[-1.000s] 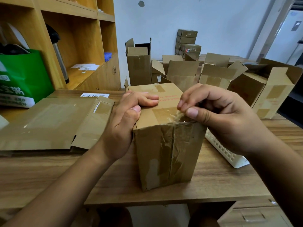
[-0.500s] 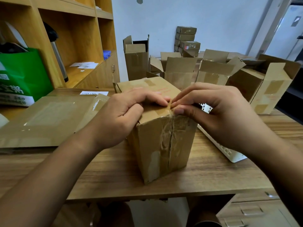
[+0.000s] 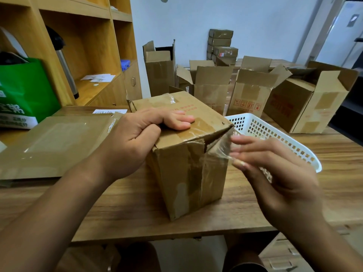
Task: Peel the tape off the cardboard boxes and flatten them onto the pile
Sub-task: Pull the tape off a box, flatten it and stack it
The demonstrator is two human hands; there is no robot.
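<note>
The box point(image 3: 186, 173) stands on the desk point(image 3: 127, 209) right in front of us. The basket point(image 3: 275, 130) is just behind its right side and the pile point(image 3: 55, 146) of flattened cardboard lies to the left. Our left hand point(image 3: 137, 138) grips the box's near top edge, fingers point(image 3: 180, 122) curled over the top and thumb against the front. Our right hand point(image 3: 275, 169) is blurred, but looks to be pinching a strip of clear tape point(image 3: 221, 149) between thumb and fingertips. The strip is stretched from the top right corner of the front face, where a flap gapes.

To do this well, we should pull low and along the seam rather than straight out, so the tape comes off whole without tearing cardboard. The left hand should bear down so the box doesn't tip toward the pull. More tape lies down the front seam, so we judge the peel barely begun.
</note>
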